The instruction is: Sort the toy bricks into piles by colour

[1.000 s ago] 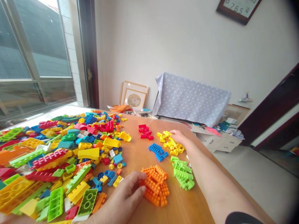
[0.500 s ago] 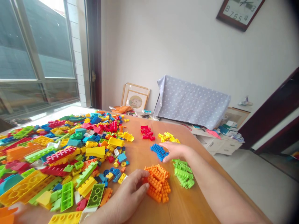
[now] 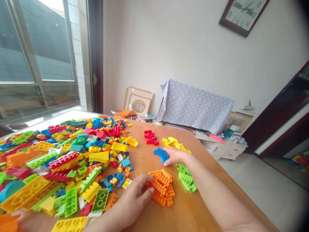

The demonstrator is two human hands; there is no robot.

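My left hand [image 3: 131, 201] lies on the wooden table [image 3: 188, 212] with its fingers curled against the left side of a pile of small orange bricks [image 3: 162, 187]. My right hand [image 3: 175, 156] rests farther out, fingers flat, touching the right edge of a small heap of blue bricks [image 3: 160, 154]. A heap of light green bricks [image 3: 185, 177] lies just under that wrist, and yellow bricks [image 3: 174, 143] lie just beyond the hand. A small group of red bricks [image 3: 150, 136] sits at the far side.
A big mixed heap of coloured building bricks [image 3: 60, 161] covers the table's left half. Beyond the table stand a dotted grey cloth cover [image 3: 196, 104], picture frames [image 3: 138, 100], a low white cabinet with clutter [image 3: 223, 145], a window at left and a wall clock [image 3: 242, 14].
My right hand has pulled back from the yellow bricks to the blue heap. My left hand has stayed at the orange pile.
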